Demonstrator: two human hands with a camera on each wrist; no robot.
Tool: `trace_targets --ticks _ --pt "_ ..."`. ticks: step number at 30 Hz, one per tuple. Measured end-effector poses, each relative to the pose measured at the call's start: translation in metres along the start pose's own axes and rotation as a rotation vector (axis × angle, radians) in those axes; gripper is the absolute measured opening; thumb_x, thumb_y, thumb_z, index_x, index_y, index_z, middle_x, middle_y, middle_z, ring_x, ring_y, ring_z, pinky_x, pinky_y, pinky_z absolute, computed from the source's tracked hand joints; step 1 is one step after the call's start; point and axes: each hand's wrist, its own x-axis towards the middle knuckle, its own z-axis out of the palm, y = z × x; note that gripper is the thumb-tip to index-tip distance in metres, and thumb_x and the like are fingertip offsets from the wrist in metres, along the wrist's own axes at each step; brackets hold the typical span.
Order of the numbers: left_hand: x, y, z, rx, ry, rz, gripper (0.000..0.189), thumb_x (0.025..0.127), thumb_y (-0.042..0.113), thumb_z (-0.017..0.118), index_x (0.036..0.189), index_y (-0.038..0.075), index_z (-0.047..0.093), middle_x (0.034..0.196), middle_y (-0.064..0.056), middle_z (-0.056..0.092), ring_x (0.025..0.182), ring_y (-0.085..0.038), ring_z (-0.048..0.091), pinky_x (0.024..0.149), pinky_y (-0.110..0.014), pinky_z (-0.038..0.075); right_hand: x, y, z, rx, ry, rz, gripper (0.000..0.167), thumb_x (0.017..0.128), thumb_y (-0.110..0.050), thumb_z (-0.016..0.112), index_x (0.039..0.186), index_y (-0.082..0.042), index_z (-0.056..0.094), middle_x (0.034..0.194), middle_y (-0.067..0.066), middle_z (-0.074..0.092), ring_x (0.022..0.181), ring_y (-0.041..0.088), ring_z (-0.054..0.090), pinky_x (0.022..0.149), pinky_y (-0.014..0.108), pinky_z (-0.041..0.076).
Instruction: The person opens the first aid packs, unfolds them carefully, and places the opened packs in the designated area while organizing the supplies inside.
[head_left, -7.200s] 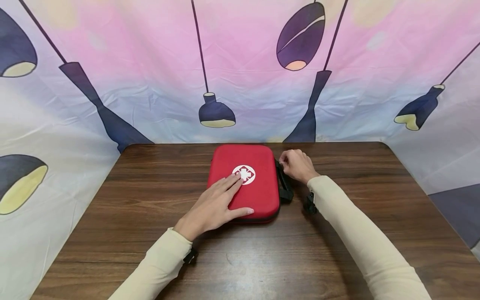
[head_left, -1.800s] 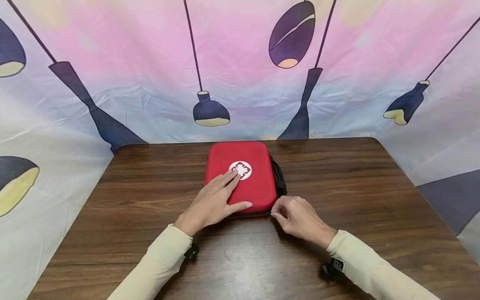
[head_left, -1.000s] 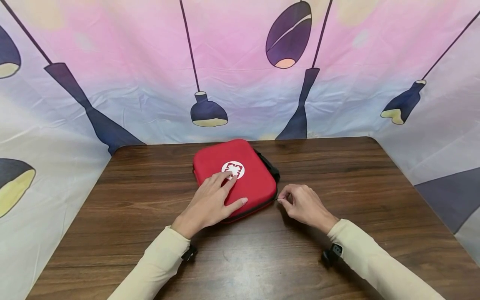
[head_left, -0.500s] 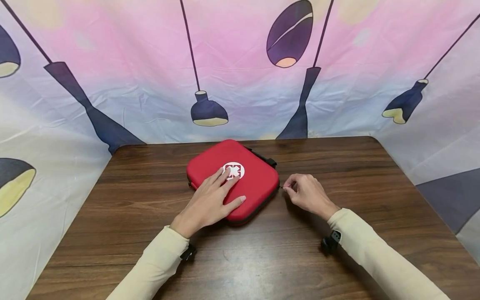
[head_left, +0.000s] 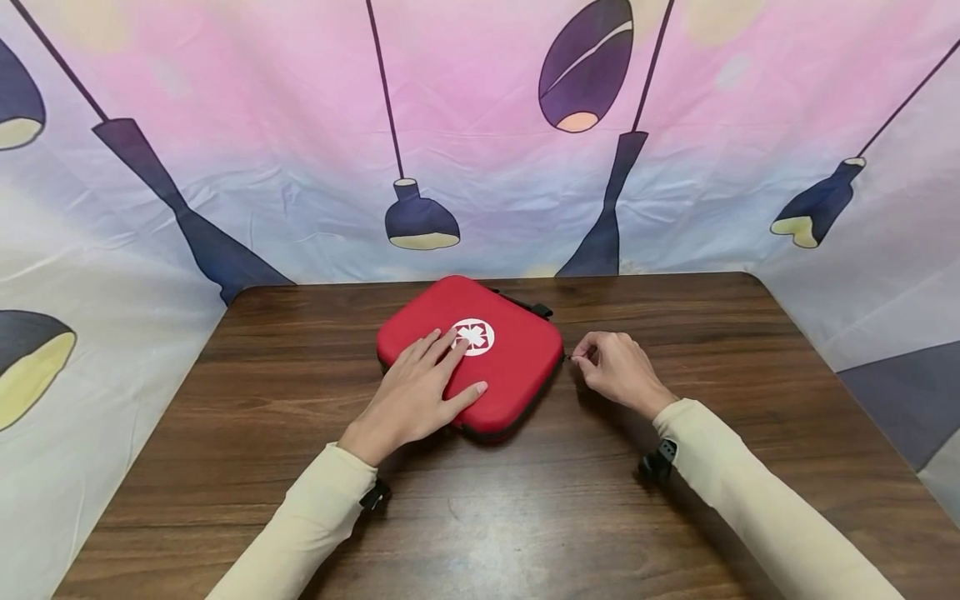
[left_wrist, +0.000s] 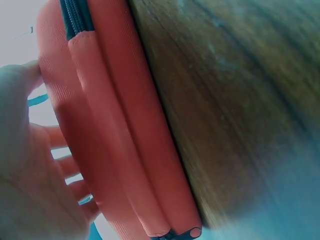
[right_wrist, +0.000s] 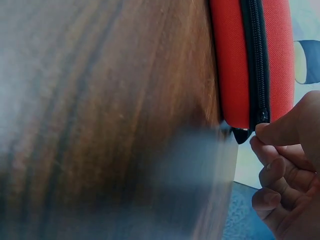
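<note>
A red first-aid case point(head_left: 517, 358) with a white cross emblem lies turned at an angle on the table, lid down. My left hand point(head_left: 412, 392) rests on the lid, fingers spread over the emblem's edge. At the right corner my right hand point(head_left: 617, 371) pinches the small zipper pull point(head_left: 567, 358) between thumb and forefinger. In the right wrist view the black zipper point(right_wrist: 256, 55) runs with its teeth joined up to the slider by my fingertips. A red fabric strip point(left_wrist: 107, 115) covers the case's side in the left wrist view, with zipper at both ends.
The brown wooden table point(head_left: 225, 467) carries the case near its back edge. A black carry handle point(head_left: 525, 306) sticks out at the case's far right side. Behind hangs a backdrop cloth point(head_left: 315, 150) printed with dark lamps.
My right hand has drawn the zipper pull from the handle side round the front right corner. The case has since turned counterclockwise under my left hand, and my right hand has moved farther back.
</note>
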Motion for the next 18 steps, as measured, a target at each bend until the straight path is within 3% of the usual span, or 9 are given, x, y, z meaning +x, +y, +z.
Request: trace_targets --ticks 9,18 --pt "-0.002 0.001 -0.002 -0.002 0.039 0.025 0.073 0.096 0.059 0.056 0.151 0.011 0.050 0.155 -0.017 0.040 0.143 -0.037 0.036 0.119 -0.051 0.026 0.014 0.003 0.000 -0.032 0.024 0.015 0.004 0.086 -0.007 0.072 0.083 -0.009 0.074 0.068 -0.002 0.067 0.062 0.012 0.061 0.057 0.035 0.049" --pt "-0.002 0.001 -0.004 -0.025 0.044 0.034 0.065 0.097 0.053 0.058 0.146 0.010 0.055 0.155 -0.016 0.042 0.145 -0.034 0.035 0.120 -0.051 0.025 0.030 0.005 0.000 -0.068 0.008 0.046 0.005 0.088 -0.009 0.070 0.085 -0.008 0.074 0.075 0.002 0.069 0.066 0.020 0.062 0.061 0.040 0.050"
